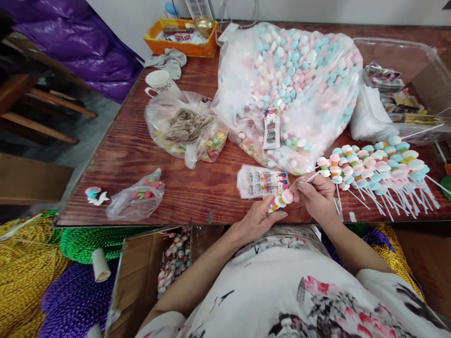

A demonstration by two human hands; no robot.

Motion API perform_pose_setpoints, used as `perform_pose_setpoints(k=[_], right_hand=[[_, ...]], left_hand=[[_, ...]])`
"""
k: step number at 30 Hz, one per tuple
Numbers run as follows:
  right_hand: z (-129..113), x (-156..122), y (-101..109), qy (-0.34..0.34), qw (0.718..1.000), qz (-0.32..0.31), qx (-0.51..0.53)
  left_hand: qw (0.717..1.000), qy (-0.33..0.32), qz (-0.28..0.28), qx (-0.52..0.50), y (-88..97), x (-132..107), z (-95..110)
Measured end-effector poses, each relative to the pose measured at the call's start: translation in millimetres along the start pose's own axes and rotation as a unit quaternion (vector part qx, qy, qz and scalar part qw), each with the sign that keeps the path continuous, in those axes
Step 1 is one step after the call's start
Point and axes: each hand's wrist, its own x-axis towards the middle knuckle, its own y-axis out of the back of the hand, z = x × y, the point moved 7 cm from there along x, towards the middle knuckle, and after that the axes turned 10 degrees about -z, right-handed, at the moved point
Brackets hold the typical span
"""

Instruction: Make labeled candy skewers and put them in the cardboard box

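Observation:
Near the table's front edge, my left hand (259, 218) is closed around a candy skewer (282, 200) of pink, white and yellow pieces. A bit of printed wrapping seems to show by its lower end, partly hidden by my fingers. My right hand (317, 192) pinches the skewer's white stick just right of the top pink piece. Just behind my left hand lies a stack of printed clear sleeves (260, 182). To the right of my right hand, several finished-looking candy skewers (380, 164) lie in a pile, sticks pointing toward me.
A big bag of pastel candies (292, 65) fills the back middle, with a printed packet (271, 129) on it. Left are a smaller candy bag (183, 126), a mug (162, 83) and an orange tray (181, 48). A clear bin (394, 47) stands back right; a cardboard box (137, 277) is below.

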Motion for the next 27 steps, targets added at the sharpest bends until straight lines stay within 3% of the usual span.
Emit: perform_pose_setpoints(k=[3, 7, 14, 18, 27], right_hand=[[7.4, 2.1, 3.3, -0.040, 0.998, -0.025, -0.040], [7.0, 4.1, 6.4, -0.058, 0.996, -0.015, -0.061], [-2.4, 8.5, -6.7, -0.036, 0.994, 0.006, -0.105], [-2.3, 6.6, -15.2, -0.012, 0.992, 0.017, -0.126], [10.4, 13.9, -34.3, -0.006, 0.975, -0.084, -0.203]], left_hand=[[0.999, 0.033, 0.012, -0.011, 4.1, -1.8, -9.9], [0.993, 0.070, 0.065, 0.066, 18.4, -6.8, -19.1], [0.974, 0.047, 0.135, 0.175, 31.3, -9.6, -8.2], [0.983, 0.037, 0.109, 0.143, 28.5, -3.4, -0.8], [0.998, 0.026, 0.064, 0.008, 24.2, 2.9, 10.3]])
